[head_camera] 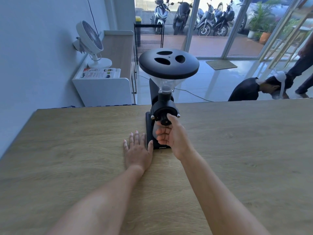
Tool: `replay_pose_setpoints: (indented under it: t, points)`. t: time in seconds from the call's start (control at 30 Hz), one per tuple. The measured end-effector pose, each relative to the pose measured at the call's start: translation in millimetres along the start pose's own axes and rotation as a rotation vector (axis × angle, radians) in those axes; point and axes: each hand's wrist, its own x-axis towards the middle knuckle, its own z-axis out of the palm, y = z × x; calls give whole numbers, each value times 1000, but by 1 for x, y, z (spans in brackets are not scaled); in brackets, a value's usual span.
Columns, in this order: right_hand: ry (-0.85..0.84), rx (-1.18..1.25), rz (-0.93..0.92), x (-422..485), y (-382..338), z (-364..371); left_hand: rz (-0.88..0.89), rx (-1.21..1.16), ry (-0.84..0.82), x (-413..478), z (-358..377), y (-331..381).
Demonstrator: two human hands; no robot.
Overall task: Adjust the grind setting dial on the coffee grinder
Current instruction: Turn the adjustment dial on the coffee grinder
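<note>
A black coffee grinder [162,106] stands near the far edge of the wooden table [84,150], topped by a clear hopper with a wide black lid [169,63]. Its small black grind dial [164,120] faces me on the round front housing. My right hand [171,134] pinches this dial between thumb and forefinger, with the other fingers curled below. My left hand [138,148] lies flat on the table, fingers spread, its thumb touching the left side of the grinder's base.
A white fan [90,43] and a magazine sit on a white cabinet at the back left. Beyond the table's far edge a person in black bends down [249,89], another's legs pass at the right. Glass doors show several parked motorbikes outside.
</note>
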Motion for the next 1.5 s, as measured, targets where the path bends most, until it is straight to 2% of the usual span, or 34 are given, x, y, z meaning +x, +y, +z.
replay_pose_setpoints:
  t: [0.37,1.5]
  points:
    - [-27,92,57,4,-4,-6,6,-7,-8,0,1,-1]
    - [40,15,8,6,-7,-9,10,-11,-18,-1,-1,0]
